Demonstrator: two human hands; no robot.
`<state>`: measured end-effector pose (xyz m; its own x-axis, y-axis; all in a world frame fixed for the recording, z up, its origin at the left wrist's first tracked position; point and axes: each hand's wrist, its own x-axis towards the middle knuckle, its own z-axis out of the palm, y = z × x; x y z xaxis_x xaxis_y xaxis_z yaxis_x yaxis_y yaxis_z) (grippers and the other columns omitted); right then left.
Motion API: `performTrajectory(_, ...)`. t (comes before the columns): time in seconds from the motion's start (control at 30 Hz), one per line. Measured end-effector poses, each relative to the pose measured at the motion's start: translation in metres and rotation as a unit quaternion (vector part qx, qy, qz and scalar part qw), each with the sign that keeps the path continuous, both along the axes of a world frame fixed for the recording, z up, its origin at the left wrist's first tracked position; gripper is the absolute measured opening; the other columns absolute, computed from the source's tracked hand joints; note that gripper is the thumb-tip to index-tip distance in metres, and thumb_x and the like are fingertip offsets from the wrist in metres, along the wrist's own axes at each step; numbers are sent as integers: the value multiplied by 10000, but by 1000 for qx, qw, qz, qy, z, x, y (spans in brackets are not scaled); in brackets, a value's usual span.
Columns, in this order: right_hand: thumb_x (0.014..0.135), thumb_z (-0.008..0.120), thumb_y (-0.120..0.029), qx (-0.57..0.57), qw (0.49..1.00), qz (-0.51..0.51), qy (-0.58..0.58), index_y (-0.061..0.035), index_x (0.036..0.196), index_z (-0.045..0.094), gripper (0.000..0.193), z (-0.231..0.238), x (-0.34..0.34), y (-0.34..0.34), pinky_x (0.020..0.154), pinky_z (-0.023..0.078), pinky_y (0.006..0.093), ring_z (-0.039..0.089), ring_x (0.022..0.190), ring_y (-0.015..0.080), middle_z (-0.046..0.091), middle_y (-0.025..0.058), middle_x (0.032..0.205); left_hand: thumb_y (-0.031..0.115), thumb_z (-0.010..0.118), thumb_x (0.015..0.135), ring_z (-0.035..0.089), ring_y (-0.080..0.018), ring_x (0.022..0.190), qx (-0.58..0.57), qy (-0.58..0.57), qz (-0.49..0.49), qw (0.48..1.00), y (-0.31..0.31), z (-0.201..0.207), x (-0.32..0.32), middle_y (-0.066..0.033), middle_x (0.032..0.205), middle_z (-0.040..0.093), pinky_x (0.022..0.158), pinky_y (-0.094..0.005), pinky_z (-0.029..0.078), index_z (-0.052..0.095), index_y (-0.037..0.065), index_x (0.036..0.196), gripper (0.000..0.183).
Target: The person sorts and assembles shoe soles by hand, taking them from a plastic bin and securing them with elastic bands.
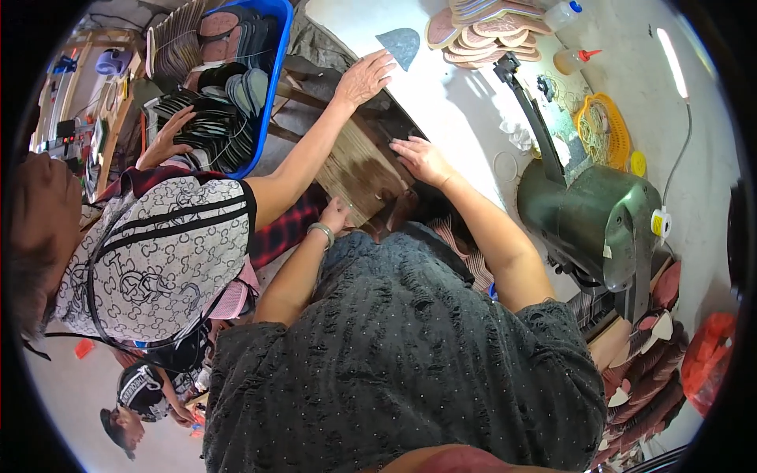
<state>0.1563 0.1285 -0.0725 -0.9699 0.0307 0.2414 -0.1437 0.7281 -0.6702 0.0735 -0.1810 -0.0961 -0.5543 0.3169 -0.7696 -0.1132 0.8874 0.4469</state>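
My left hand (337, 214), with a bracelet at its wrist, is at the near left edge of a worn wooden board (356, 162), its fingers curled against it. My right hand (426, 162) lies palm down by the table's near edge, beside the board's right side. Its fingers stretch out to the left, and a small dark spot shows at a fingertip. On the white table (465, 134) is a grey half-round piece (400, 47). A co-worker's hand (367, 77) reaches to the table edge next to that piece.
At my left sits the co-worker, the other hand (167, 140) by a blue crate (272, 87) of stacked sole-shaped pieces. On the table are insoles (489, 31), a bottle with a red tip (574, 59), a yellow basket (603, 126) and a green sewing machine (591, 221).
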Motion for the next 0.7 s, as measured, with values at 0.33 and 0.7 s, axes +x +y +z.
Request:
performTrajectory(0.33,847,595,-278,141,983,-117,29,-105,1133,623,334,11,-49,34,1062,289,460,398,1294,276,532,92,1288,300,595,860,581,-299,1086,-42,30,-18,999,18,-13,5,-224,1168,592,928,-359,441,301,-33,1386,688)
performTrajectory(0.7,816,645,-272,162,979,-119,-22,-103,1215,573,439,19,-55,35,1062,271,471,310,1345,308,409,101,1411,317,626,833,480,-321,1225,-93,77,118,986,38,-37,-18,-276,1314,461,1017,-350,377,205,-80,1395,807)
